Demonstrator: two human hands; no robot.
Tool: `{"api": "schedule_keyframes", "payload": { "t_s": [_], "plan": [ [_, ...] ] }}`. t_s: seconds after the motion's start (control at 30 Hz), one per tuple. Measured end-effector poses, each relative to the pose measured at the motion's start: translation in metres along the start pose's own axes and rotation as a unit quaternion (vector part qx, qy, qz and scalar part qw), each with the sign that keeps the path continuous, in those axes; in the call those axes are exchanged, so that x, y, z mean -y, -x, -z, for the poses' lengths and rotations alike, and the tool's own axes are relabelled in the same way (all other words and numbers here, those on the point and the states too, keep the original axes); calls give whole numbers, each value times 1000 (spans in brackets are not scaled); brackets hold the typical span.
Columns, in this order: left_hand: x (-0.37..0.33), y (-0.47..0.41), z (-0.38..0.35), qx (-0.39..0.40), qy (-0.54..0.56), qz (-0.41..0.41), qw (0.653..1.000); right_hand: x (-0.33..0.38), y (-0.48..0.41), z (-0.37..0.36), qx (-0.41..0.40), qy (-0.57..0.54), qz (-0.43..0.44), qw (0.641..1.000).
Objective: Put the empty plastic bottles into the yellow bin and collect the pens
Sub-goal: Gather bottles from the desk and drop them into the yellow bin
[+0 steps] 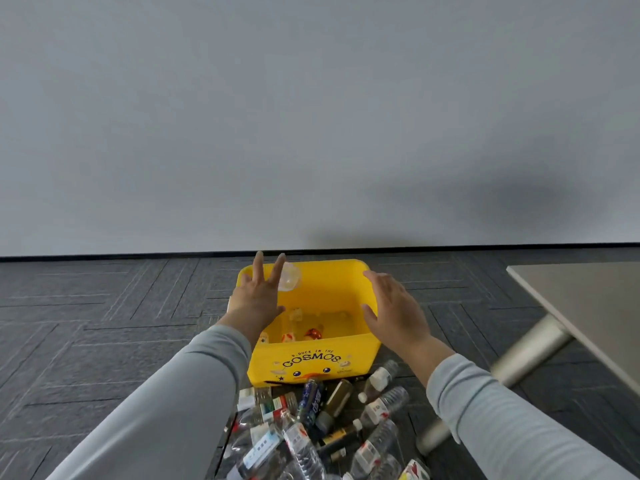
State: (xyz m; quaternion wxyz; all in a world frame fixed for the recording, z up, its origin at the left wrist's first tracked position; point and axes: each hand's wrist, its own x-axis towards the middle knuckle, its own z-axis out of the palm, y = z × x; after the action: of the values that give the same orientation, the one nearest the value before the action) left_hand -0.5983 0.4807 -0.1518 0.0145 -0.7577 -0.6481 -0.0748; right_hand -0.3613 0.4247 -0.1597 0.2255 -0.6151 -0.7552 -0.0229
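A yellow bin (329,362) with "COSMOS" printed on its front stands on the carpet near the wall. A few bottles lie at its bottom (304,332). My left hand (258,296) hovers over the bin's left rim with fingers spread straight. A clear plastic bottle (289,277) is in the air just right of its fingertips, above the bin. My right hand (398,306) is over the right rim, fingers relaxed and holding nothing. A heap of empty plastic bottles (322,434) lies on the floor in front of the bin. No pens are visible.
A grey table top (595,306) with a metal leg (519,355) juts in from the right. A plain wall with a dark skirting (138,257) runs behind the bin. Dark carpet tiles (104,323) cover the floor on the left.
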Motion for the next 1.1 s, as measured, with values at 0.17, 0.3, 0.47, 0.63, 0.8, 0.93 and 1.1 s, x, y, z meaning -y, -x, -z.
{"api": "schedule_keyframes", "payload": {
  "t_s": [0.17, 0.3, 0.47, 0.63, 0.8, 0.93, 1.1],
  "plan": [
    [-29, 9, -3, 10, -13, -53, 998, -12, 8, 10, 21, 13, -15, 1000],
    [-40, 28, 6, -34, -1, -90, 995, -10, 21, 23, 44, 26, -23, 998],
    [-63, 48, 34, -90, 30, -141, 985, -11, 45, 57, 31, 47, -28, 998],
    [-109, 73, 59, -136, 63, -214, 965, -25, 81, 103, 5, 76, -56, 996],
    [-170, 96, 74, -153, 74, -280, 945, -48, 132, 154, -28, 118, -101, 987],
    [-224, 116, 85, -164, 106, -343, 919, -66, 181, 200, -53, 163, -150, 974],
    [-303, 146, 97, -161, 140, -426, 879, -86, 255, 256, -91, 221, -216, 947]
  ]
}}
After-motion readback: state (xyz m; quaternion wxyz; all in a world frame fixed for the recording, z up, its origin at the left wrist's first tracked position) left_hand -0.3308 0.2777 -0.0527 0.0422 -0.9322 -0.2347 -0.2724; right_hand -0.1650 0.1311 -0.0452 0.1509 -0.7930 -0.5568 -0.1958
